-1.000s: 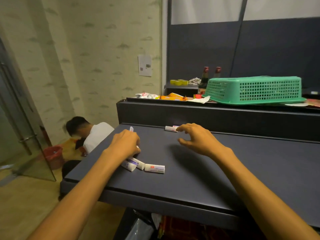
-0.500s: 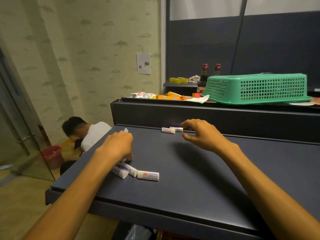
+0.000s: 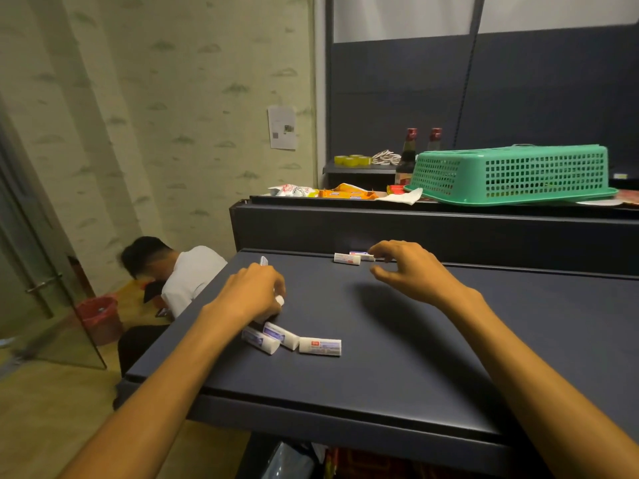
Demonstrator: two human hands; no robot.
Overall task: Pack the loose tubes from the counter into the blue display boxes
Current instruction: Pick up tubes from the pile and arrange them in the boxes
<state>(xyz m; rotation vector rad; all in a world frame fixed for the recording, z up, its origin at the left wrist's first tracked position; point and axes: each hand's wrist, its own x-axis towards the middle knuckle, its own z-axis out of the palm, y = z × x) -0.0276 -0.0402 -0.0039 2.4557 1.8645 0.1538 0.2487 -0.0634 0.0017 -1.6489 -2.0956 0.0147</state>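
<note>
Small white tubes lie loose on the dark counter (image 3: 397,357). My left hand (image 3: 250,293) grips a white tube (image 3: 264,261) whose ends stick out above and below the fist. Just in front of that hand lie three tubes (image 3: 292,342) in a row. Two more tubes (image 3: 347,258) sit at the counter's far edge. My right hand (image 3: 408,271) hovers beside them with curled fingers, its fingertips at the nearer end of the rear tube. No blue display box is in view.
A raised ledge (image 3: 432,219) behind the counter carries an upturned green basket (image 3: 511,174), snack packets (image 3: 345,193) and two bottles (image 3: 406,157). A person in a white shirt (image 3: 186,274) crouches left of the counter beside a red bucket (image 3: 100,316).
My right hand has reached farther toward the two far tubes. My left hand keeps its tube and has barely moved. The camera has shifted slightly.
</note>
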